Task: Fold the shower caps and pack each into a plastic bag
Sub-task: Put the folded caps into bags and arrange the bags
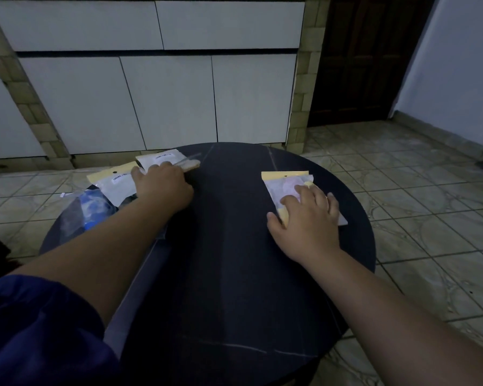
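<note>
A packed plastic bag with a yellow header and a pale cap inside lies flat on the right side of the dark round table. My right hand rests on it with spread, straight fingers. At the far left, my left hand reaches onto a bag with a white label; its fingertips are hidden, so the grip is unclear. A second yellow-topped bag lies just left of that hand. A blue shower cap in clear plastic sits at the table's left edge.
White cabinet doors stand behind the table. Tiled floor surrounds the table on the right, and a dark wooden door is at the back right. The left bags overhang the table's far rim.
</note>
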